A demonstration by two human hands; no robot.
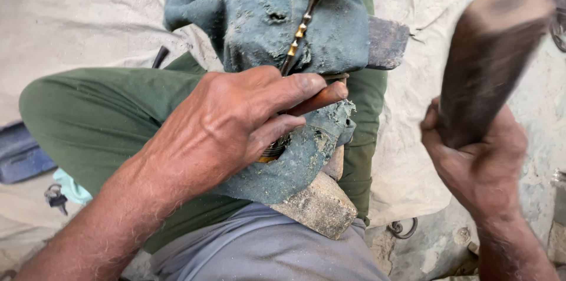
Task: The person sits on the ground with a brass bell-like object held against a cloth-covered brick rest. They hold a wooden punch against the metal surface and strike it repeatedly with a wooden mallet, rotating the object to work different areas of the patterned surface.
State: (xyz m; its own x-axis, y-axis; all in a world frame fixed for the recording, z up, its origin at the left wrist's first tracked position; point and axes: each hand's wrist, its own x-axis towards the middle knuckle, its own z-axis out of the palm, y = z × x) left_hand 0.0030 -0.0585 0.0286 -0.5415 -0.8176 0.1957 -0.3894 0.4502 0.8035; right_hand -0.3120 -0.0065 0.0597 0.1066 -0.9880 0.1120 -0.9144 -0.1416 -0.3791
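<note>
Evidently stiff and slim, the metal piece [299,30] lies on a dusty cloth [265,15] over the block [321,204] on the lap, best pinned low as the left hand [230,122] does beside its punch [321,98], while the right hand [477,157] grips a heavy-looking mallet [489,57].

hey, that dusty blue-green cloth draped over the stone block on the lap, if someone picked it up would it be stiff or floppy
Probably floppy: the cloth folds and sags over the stone block and follows its edges. It may be somewhat stiffened and heavier than clean fabric, since it looks caked with dust and grit. It would likely shed crumbs when lifted. The left hand presses on it now, so it is pinned.
</note>
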